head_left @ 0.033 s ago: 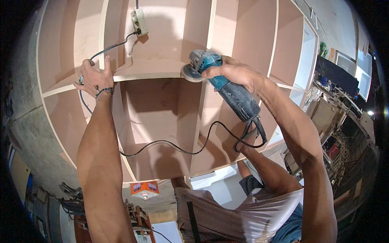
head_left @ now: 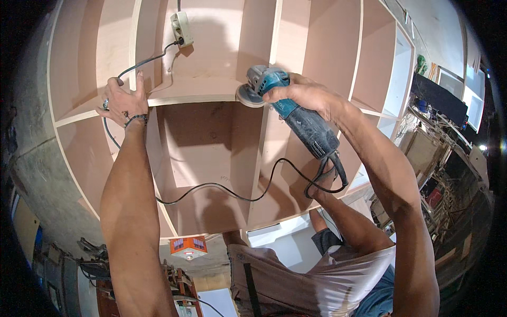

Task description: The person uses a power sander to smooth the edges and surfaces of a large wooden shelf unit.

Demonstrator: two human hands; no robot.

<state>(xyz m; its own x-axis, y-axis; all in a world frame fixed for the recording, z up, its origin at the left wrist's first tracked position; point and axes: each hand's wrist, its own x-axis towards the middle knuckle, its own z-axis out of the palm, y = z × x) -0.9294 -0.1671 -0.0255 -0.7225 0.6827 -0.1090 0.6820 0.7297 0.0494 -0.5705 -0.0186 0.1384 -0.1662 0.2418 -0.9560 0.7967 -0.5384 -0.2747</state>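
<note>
My right hand (head_left: pixel 303 98) grips a teal and dark grey angle grinder (head_left: pixel 311 132); its round disc (head_left: pixel 245 96) is at the front edge of the middle shelf (head_left: pixel 195 98) in a pale wooden cabinet, touching or nearly so. My left hand (head_left: pixel 124 100), with a ring and bracelet, holds the shelf edge further left, fingers curled and spread over it. A black cord (head_left: pixel 227 191) loops from the grinder across the compartments, passes by my left hand and runs up to a plug in a white power strip (head_left: pixel 180 26).
The cabinet (head_left: pixel 332 47) has several compartments. Below it are a bare limb (head_left: pixel 359 232) and grey clothing (head_left: pixel 301 264), whose I cannot tell, and an orange and white object (head_left: pixel 188 247). A dark panel (head_left: pixel 438 98) and clutter stand at right, a grey wall (head_left: pixel 39 174) at left.
</note>
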